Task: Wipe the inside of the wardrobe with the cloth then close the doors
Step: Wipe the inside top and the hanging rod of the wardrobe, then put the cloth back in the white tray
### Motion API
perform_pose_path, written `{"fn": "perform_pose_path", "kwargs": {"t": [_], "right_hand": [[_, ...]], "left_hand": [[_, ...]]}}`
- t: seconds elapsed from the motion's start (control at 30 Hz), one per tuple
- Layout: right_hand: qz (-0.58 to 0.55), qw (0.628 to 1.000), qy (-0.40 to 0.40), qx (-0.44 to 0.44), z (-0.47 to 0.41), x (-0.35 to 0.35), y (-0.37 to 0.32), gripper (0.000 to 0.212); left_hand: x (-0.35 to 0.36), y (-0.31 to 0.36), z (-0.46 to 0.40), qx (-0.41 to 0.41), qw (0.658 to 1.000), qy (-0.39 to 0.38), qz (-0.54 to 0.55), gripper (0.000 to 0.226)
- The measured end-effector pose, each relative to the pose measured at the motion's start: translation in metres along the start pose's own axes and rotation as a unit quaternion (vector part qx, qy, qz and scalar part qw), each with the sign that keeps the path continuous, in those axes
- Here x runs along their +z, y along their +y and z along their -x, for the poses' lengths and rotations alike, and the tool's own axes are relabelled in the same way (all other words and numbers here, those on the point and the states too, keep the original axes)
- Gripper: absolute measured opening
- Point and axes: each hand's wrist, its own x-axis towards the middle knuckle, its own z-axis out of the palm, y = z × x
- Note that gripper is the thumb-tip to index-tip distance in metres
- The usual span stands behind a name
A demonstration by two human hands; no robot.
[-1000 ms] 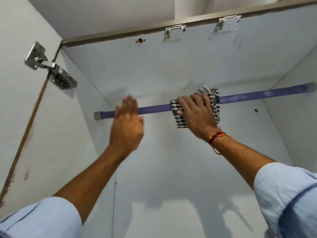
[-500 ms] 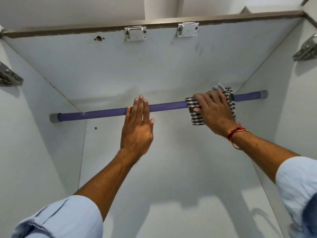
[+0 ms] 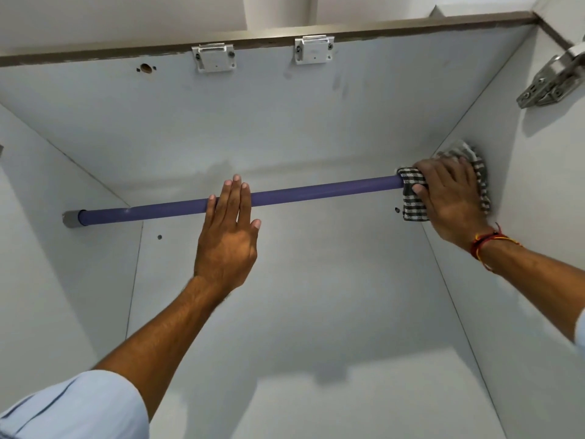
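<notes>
Wardrobe interior [image 3: 316,296], plain white laminate panels all round, seen from below looking up into it. Landmark here is the long purple hanging rod [image 3: 316,189], which runs across from a grey socket [image 3: 71,219] on the left wall over to the right wall. Above the rod, on the front edge of the top panel, sit two white plastic door catches [image 3: 215,57] side by side, and left of those there's a small round drilled hole [image 3: 145,68]. Up and right of the rod's right end is a silver metal door hinge [image 3: 550,83] on the right panel.

Left hand [image 3: 226,239] is flat and open, fingers together, lying over the middle of the rod, not gripping anything as far as I can see. Right hand [image 3: 449,198] is at the rod's right end, clamped down on the black-and-white checked cloth [image 3: 413,204], which is wrapped round the rod right where it meets the right wall, with part bunched against that wall. Red and yellow thread bracelet [image 3: 484,245] on the right wrist, just below the rod end. Light blue shirt sleeve [image 3: 79,407] on the left arm, well below the rod.
</notes>
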Motion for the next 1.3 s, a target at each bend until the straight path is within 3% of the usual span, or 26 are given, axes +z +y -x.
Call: {"fn": "perform_pose_path", "kwargs": {"t": [0.1,0.23,0.4,0.53,0.6,0.63,0.7,0.8,0.83,0.87,0.9,0.93,0.97,1.03,1.07,1.3], "right_hand": [[-0.012,1.000,0.009,0.020,-0.002,0.001,-0.023,0.038],[-0.050,0.998,-0.028,-0.029,-0.012,0.007,-0.086,0.042],[-0.178,0.980,-0.045,-0.076,-0.017,0.007,-0.162,0.041],[-0.182,0.972,-0.079,-0.128,0.006,-0.006,-0.183,0.045],[-0.227,0.961,-0.106,-0.113,0.035,-0.018,-0.185,0.040],[-0.269,0.954,-0.112,-0.065,0.052,-0.025,-0.185,0.037],[-0.356,0.920,-0.108,0.120,0.093,-0.048,-0.189,0.036],[-0.428,0.783,-0.078,0.444,0.151,-0.079,-0.193,0.024],[-0.448,0.712,-0.062,0.538,0.171,-0.093,-0.194,0.022],[-0.472,0.632,-0.046,0.613,0.191,-0.108,-0.197,0.023],[-0.487,0.556,-0.036,0.673,0.210,-0.123,-0.199,0.025],[-0.473,0.511,-0.039,0.717,0.238,-0.150,-0.202,0.026],[-0.470,0.492,-0.046,0.731,0.267,-0.177,-0.208,0.026],[-0.439,0.469,-0.049,0.765,0.314,-0.226,-0.220,0.026],[-0.432,0.469,-0.042,0.770,0.338,-0.248,-0.225,0.028],[-0.287,0.468,-0.055,0.834,0.493,-0.468,-0.245,0.018]], "left_hand": [[-0.001,0.002,-0.001,-0.006,1.000,-0.008,-0.003,0.065],[-0.005,0.007,0.000,-0.025,0.999,-0.023,0.004,0.066],[-0.017,0.017,-0.002,-0.053,0.996,-0.060,0.031,0.068],[-0.031,0.016,-0.007,-0.052,0.990,-0.128,-0.010,0.068],[-0.044,0.016,-0.013,-0.057,0.982,-0.178,-0.037,0.069],[-0.052,0.016,-0.015,-0.050,0.979,-0.192,-0.043,0.069],[-0.069,0.022,-0.009,-0.015,0.986,-0.162,-0.035,0.068],[-0.099,0.050,0.019,0.001,0.982,-0.130,0.137,0.056],[-0.108,0.068,0.034,-0.031,0.957,-0.164,0.237,0.046],[-0.118,0.086,0.053,-0.069,0.910,-0.229,0.338,0.037],[-0.128,0.106,0.072,-0.098,0.843,-0.309,0.430,0.035],[-0.141,0.130,0.104,-0.128,0.761,-0.396,0.498,0.037],[-0.153,0.152,0.137,-0.145,0.693,-0.453,0.542,0.040],[-0.169,0.197,0.200,-0.147,0.609,-0.524,0.577,0.050],[-0.181,0.220,0.229,-0.145,0.587,-0.539,0.586,0.053],[-0.289,0.359,0.418,-0.063,0.530,-0.598,0.598,0.018]]}}
